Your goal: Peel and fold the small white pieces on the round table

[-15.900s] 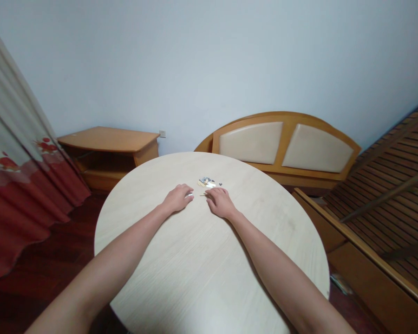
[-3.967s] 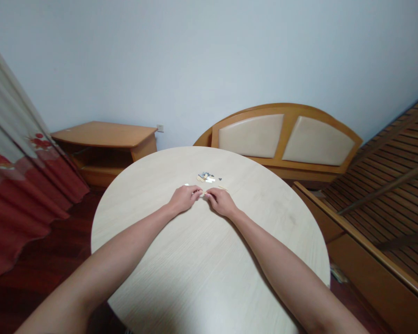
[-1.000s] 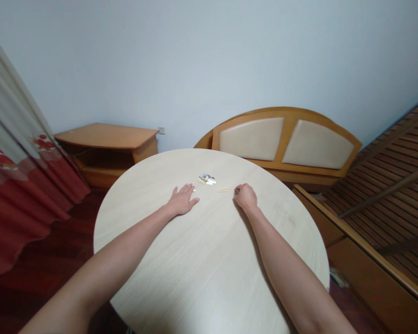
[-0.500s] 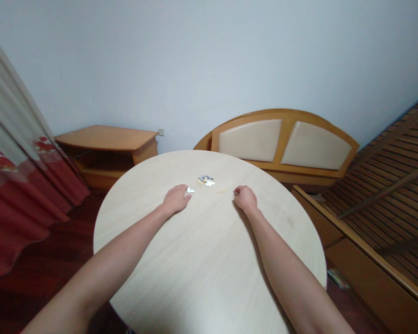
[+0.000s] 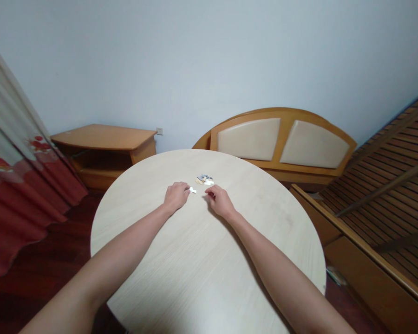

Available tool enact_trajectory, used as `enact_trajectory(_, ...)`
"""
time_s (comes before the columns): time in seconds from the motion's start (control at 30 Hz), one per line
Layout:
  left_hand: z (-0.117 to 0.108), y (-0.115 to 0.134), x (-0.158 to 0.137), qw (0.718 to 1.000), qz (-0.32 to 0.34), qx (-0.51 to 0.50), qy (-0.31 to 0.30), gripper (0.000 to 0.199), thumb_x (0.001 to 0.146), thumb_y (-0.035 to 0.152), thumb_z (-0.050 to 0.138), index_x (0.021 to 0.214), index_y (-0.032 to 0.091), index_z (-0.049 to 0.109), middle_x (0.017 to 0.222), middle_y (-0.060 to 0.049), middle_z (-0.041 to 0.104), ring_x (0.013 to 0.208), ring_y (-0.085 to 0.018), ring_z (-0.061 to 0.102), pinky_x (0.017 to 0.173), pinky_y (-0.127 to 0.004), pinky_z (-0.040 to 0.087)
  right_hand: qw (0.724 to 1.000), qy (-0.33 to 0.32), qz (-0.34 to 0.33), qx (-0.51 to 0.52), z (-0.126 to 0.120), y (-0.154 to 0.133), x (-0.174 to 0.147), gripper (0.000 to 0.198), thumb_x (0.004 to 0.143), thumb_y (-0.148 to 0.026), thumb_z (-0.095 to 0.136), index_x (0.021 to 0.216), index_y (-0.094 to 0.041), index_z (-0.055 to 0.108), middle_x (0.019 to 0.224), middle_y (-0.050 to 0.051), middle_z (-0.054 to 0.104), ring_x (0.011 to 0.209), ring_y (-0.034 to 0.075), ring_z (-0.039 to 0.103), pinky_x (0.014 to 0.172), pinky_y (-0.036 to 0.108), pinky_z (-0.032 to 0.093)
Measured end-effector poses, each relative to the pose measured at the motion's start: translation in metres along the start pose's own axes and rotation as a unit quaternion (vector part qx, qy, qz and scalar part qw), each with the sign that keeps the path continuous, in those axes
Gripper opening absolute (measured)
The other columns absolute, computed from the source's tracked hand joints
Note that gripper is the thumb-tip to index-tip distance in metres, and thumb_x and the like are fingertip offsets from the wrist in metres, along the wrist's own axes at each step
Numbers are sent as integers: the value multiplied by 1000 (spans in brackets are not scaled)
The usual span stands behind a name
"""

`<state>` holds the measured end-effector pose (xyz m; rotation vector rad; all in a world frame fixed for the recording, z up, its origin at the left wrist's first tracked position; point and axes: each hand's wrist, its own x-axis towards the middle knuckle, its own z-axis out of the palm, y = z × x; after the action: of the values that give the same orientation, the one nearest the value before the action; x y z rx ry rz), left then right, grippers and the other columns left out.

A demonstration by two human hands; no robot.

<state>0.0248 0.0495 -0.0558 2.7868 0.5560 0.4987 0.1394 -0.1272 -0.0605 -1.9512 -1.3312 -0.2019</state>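
Note:
My left hand [image 5: 176, 196] rests on the round pale wooden table [image 5: 202, 273], fingers curled. Its fingertips pinch a small white piece [image 5: 192, 189]. My right hand [image 5: 218, 202] lies just to the right, fingers curled down toward the tabletop, a short gap from the white piece. What it holds, if anything, is hidden. A small pile of tiny grey, tan and white pieces [image 5: 205, 179] sits just beyond both hands, close to the right hand's fingertips.
A wooden headboard with two cream pads [image 5: 282, 144] leans on the wall behind the table. A low wooden cabinet [image 5: 104, 148] stands at the back left, a red-and-white curtain [image 5: 17, 185] at the left, and a slatted bed frame [image 5: 386, 185] at the right.
My right hand moved left from the table's right side to beside the left hand. The small tan stick that lay between them is no longer visible. My left hand curled around the white piece.

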Motion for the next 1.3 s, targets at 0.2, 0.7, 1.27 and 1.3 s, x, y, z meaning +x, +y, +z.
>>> enact_trajectory(0.2, -4, 4, -3, 997, 59, -34, 24, 28, 93, 33, 54, 115, 21, 67, 121, -8, 66, 115, -24, 55, 100, -38, 44, 996, 25, 14, 79, 11, 0, 0, 11, 82, -16, 59, 88, -18, 68, 88, 6, 69, 82, 19, 63, 79, 33, 52)
enact_trajectory(0.7, -5, 23, -11, 986, 137, -88, -17, 25, 94, 36, 55, 103, 23, 74, 104, -5, 73, 98, -21, 64, 90, -32, 48, 950, 18, 84, 300, 28, 15, 2, 14, 75, -26, 64, 85, -18, 68, 82, 4, 72, 74, 17, 65, 71, 31, 54)
enact_trajectory(1.27, -1, 20, -11, 986, 139, -96, -6, 20, 94, 29, 54, 98, 22, 72, 102, -4, 74, 94, -19, 65, 85, -30, 48, 966, 18, 76, 246, 26, 17, 1, 21, 84, -30, 58, 93, -17, 71, 88, 7, 73, 83, 20, 66, 77, 34, 54)
enact_trajectory(1.3, 0, 19, -11, 985, 142, -97, -2, 20, 94, 29, 54, 98, 21, 72, 101, -4, 74, 93, -19, 65, 85, -30, 49, 970, 14, 70, 233, 25, 16, 0, 21, 85, -29, 57, 93, -17, 72, 88, 7, 73, 83, 20, 66, 78, 34, 54)
